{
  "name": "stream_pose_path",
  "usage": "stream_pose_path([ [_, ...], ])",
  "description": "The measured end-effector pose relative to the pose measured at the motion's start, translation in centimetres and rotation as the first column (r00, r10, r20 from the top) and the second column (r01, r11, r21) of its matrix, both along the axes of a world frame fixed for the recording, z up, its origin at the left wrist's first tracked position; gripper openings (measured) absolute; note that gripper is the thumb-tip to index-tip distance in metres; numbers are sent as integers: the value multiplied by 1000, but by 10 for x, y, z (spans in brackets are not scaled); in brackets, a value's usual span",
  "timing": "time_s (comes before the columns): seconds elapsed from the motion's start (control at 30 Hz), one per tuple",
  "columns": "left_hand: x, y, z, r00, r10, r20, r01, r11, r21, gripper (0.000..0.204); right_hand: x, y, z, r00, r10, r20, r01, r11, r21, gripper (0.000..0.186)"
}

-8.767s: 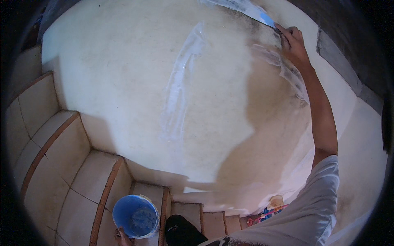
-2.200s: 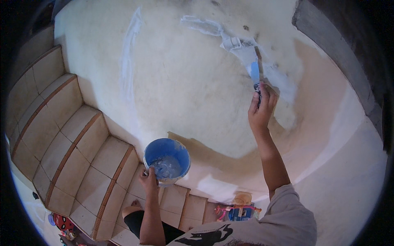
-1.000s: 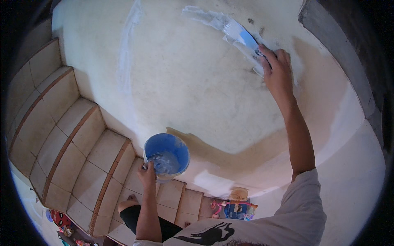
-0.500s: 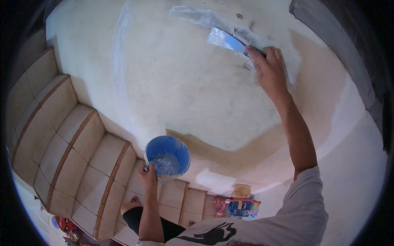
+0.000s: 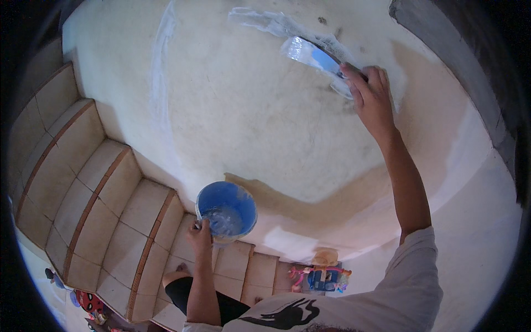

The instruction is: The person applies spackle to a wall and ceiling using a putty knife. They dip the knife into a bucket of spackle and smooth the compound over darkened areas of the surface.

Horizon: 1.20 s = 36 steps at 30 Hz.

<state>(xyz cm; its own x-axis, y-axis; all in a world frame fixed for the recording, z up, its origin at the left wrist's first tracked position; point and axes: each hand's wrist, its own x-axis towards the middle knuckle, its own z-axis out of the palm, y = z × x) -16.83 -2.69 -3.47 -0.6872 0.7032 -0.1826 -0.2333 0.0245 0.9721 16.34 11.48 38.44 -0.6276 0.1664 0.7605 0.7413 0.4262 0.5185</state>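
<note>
My right hand (image 5: 374, 101) is closed round the dark handle of a putty knife (image 5: 322, 56). The wide shiny blade lies against the pale wall (image 5: 249, 122), and some white paste clings to it. Around the blade runs a rough patch of white filler (image 5: 265, 21) with grey smears. Lower down, my left hand (image 5: 200, 233) grips the rim of a blue bucket (image 5: 225, 195), its fingers partly hidden by the rim. The bucket is tilted so its inside shows, with whitish paste (image 5: 222, 221) at the bottom and streaks on its walls.
Tiled stairs (image 5: 124, 232) with brown edges rise along the left. A vertical white filler streak (image 5: 161, 72) marks the wall. Near the wall's foot stand a blue crate with colourful items (image 5: 325, 278) and a tan round container (image 5: 325, 256). A grey beam (image 5: 453, 61) crosses the upper right.
My right hand and the putty knife have shifted slightly right and down along the wall. The left hand and bucket stay nearly in place.
</note>
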Motion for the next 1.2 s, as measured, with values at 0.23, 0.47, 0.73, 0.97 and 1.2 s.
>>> stream_pose_path([
  [0.23,-5,1,-17,999,-13,33,14,999,-33,22,18,3,41,998,-57,19,55,996,73,41],
  [0.47,-3,1,2,999,-12,30,12,1000,-1,21,14,-14,-16,950,106,-295,-128,990,-53,40],
  [0.73,-6,-4,7,1000,-22,22,22,1000,-6,28,-48,-55,-141,870,131,-475,-365,819,-443,35],
  [0.97,-12,-20,4,992,-61,-111,70,994,84,21,-76,-100,-239,992,96,-83,-113,372,-921,24],
  [1.2,-13,-20,3,923,-147,-356,185,980,75,21,-116,-66,-329,960,96,261,215,340,-916,18],
])
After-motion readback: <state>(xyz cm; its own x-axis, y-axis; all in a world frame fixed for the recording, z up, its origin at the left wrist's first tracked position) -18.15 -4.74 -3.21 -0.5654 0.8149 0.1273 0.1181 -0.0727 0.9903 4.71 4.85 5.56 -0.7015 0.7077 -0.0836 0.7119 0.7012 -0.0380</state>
